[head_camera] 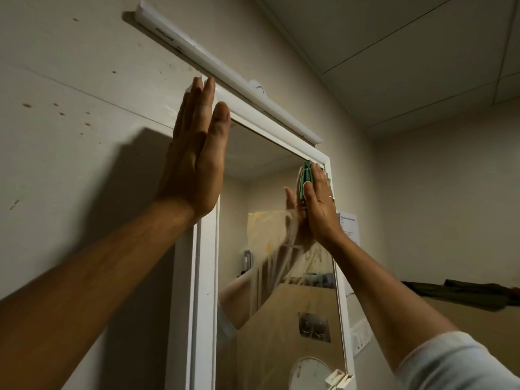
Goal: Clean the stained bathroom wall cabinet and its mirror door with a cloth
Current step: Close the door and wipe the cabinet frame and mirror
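The white wall cabinet (206, 277) fills the middle of the head view, seen from below, its mirror door (270, 192) streaked with pale yellowish drips. My left hand (197, 153) lies flat with straight fingers against the cabinet's upper left corner. My right hand (319, 204) presses a folded green cloth (305, 178) flat against the mirror's upper right corner, fingers straight. The mirror reflects that hand and forearm.
A white tube light fixture (225, 77) runs along the wall just above the cabinet. The beige wall (70, 108) to the left carries brown spots. A paper note (349, 223) hangs on the right wall, with a dark shelf edge (461, 294) further right.
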Motion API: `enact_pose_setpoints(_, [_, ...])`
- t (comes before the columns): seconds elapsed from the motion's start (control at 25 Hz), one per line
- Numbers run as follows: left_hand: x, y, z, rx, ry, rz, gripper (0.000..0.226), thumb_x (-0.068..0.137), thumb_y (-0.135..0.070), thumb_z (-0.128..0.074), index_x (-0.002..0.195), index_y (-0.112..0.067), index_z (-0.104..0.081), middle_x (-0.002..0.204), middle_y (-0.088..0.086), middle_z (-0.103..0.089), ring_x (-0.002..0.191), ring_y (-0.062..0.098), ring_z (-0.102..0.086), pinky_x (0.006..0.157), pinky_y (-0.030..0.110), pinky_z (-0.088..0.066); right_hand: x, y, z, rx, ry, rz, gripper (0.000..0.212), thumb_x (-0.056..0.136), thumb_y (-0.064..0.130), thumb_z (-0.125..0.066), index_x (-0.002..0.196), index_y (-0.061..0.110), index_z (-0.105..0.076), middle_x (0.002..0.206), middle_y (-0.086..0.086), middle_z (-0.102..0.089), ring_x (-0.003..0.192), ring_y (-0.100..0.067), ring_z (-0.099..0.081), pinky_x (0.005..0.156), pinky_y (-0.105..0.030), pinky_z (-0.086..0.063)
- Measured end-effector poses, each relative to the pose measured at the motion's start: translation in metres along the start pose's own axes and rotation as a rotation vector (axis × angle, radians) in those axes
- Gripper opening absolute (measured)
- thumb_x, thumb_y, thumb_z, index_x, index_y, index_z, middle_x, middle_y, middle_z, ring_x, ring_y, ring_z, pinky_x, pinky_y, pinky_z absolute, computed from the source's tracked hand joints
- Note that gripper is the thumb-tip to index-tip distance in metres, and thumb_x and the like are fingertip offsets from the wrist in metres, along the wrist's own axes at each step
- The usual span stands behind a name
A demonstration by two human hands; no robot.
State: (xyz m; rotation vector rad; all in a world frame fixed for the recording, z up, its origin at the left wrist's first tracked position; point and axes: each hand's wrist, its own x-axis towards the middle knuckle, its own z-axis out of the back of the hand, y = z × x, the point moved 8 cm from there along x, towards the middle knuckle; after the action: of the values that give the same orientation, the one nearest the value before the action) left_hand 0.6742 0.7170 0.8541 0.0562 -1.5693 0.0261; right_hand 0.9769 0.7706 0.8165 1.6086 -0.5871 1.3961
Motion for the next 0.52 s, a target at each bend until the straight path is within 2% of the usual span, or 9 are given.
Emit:
enact_pose_setpoints(0.08, [-0.001, 0.001, -0.001, -0.020, 0.010, -0.001, 0.071, 0.100, -0.062, -0.016, 0.164, -0.032, -0.011, 0.171, -0.015, -0.004, 0.155, 0.000, -0.001, 0.129, 0.043, -0.010, -0.016, -0.012, -0.003, 0.034, 0.034, -0.026, 0.075, 0.097, 0.069, -0.020, 0.163, 0.036, -0.008, 0.171, 0.014, -0.004, 0.157, -0.010, -0.005, 0.128, -0.054, -0.010])
enact_pose_setpoints(0.16, [-0.002, 0.000, -0.001, -0.025, 0.023, -0.007, 0.070, 0.100, -0.060, -0.015, 0.164, -0.032, -0.011, 0.171, -0.015, -0.003, 0.155, 0.000, 0.001, 0.129, 0.043, -0.008, -0.044, -0.025, -0.006, 0.076, 0.061, -0.066, 0.076, 0.096, 0.069, -0.022, 0.163, 0.037, -0.004, 0.170, 0.016, 0.000, 0.157, -0.008, -0.003, 0.128, -0.054, -0.009])
enact_pose_setpoints(0.24, [-0.002, -0.001, -0.001, -0.021, 0.026, -0.011, 0.070, 0.100, -0.060, -0.015, 0.164, -0.031, -0.011, 0.171, -0.013, -0.002, 0.155, 0.001, 0.002, 0.129, 0.042, -0.006, -0.062, -0.025, -0.010, 0.108, 0.065, -0.140, 0.086, 0.091, 0.080, -0.019, 0.162, 0.037, 0.002, 0.170, 0.017, 0.005, 0.156, -0.007, 0.002, 0.128, -0.055, -0.006])
enact_pose_setpoints(0.32, [-0.001, -0.002, -0.001, -0.024, 0.023, -0.001, 0.072, 0.099, -0.061, -0.015, 0.164, -0.030, -0.012, 0.171, -0.012, -0.003, 0.156, 0.002, 0.002, 0.129, 0.040, -0.005, -0.071, 0.006, -0.019, 0.141, 0.065, -0.172, 0.096, 0.078, 0.096, -0.015, 0.157, 0.045, 0.006, 0.168, 0.021, 0.011, 0.156, -0.007, 0.007, 0.127, -0.056, -0.003])
enact_pose_setpoints(0.4, [-0.002, -0.004, 0.002, -0.036, 0.023, 0.014, 0.074, 0.098, -0.062, -0.015, 0.164, -0.029, -0.013, 0.172, -0.011, -0.003, 0.156, 0.003, 0.002, 0.129, 0.039, -0.005, -0.084, 0.068, -0.034, 0.144, 0.063, -0.074, 0.090, 0.077, 0.097, -0.012, 0.153, 0.051, 0.006, 0.166, 0.025, 0.012, 0.156, -0.005, 0.010, 0.127, -0.055, -0.002])
enact_pose_setpoints(0.52, [-0.001, -0.006, 0.003, -0.088, 0.063, 0.023, 0.068, 0.103, -0.053, -0.016, 0.164, -0.024, -0.012, 0.172, -0.008, -0.002, 0.157, 0.005, 0.002, 0.129, 0.040, -0.004, -0.119, 0.158, -0.056, 0.011, 0.090, 0.179, 0.090, 0.088, 0.084, 0.000, 0.162, 0.034, 0.001, 0.170, 0.015, 0.013, 0.155, -0.007, 0.018, 0.126, -0.054, 0.005])
